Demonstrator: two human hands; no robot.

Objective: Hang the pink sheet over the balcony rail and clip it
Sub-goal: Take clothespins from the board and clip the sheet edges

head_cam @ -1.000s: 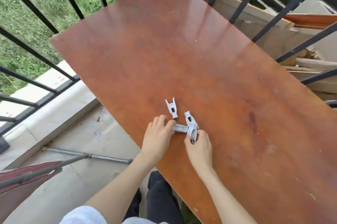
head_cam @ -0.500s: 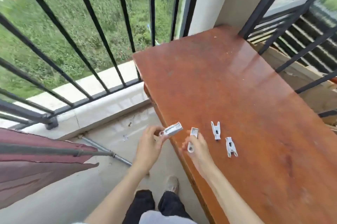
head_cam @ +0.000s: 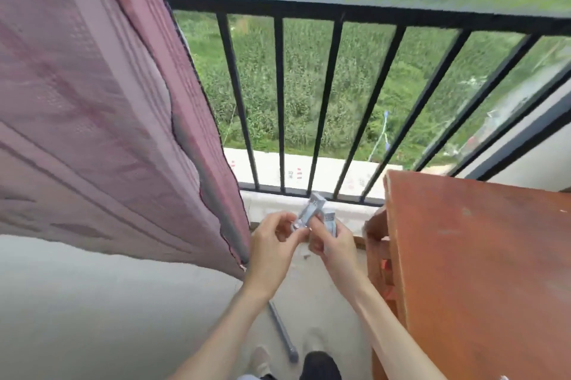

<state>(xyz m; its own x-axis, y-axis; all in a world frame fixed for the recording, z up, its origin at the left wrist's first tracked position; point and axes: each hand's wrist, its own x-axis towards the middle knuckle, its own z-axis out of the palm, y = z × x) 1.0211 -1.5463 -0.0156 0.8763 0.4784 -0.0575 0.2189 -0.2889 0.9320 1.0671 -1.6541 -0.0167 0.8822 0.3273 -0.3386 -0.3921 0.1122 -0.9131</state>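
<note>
**Pale plastic clips in both hands beside the hanging pink sheet**

Pale grey plastic is what the two hands hold, low in the middle of the view and close together. The left hand (head_cam: 272,240) pinches one clip (head_cam: 310,209) between thumb and curled fingers; this clip tilts up and to the right, its upper end reaching toward the foot of the rail. The right hand (head_cam: 332,240) curls around a second clip (head_cam: 330,220), which stands nearly upright just right of the first. The two clips look to be touching or almost so, though motion blur makes the exact contact hard to tell. Both forearms reach up from the bottom edge, bare to the elbow.

Just left of the left hand hangs the pink sheet (head_cam: 92,101). It fills the upper left of the view and drapes downward, its right edge falling in a wavy line that ends near the left wrist. Its top runs out of the picture, so what it hangs from cannot be seen here.

Behind the hands stands the black balcony rail (head_cam: 370,13), its upright bars rising from a pale ledge (head_cam: 309,169). To the right is a reddish-brown wooden table (head_cam: 479,256), its near corner just beside the right hand. On the grey floor (head_cam: 123,302) below the arms lies a metal pipe (head_cam: 282,333). Green plants (head_cam: 309,86) show through the bars.
</note>
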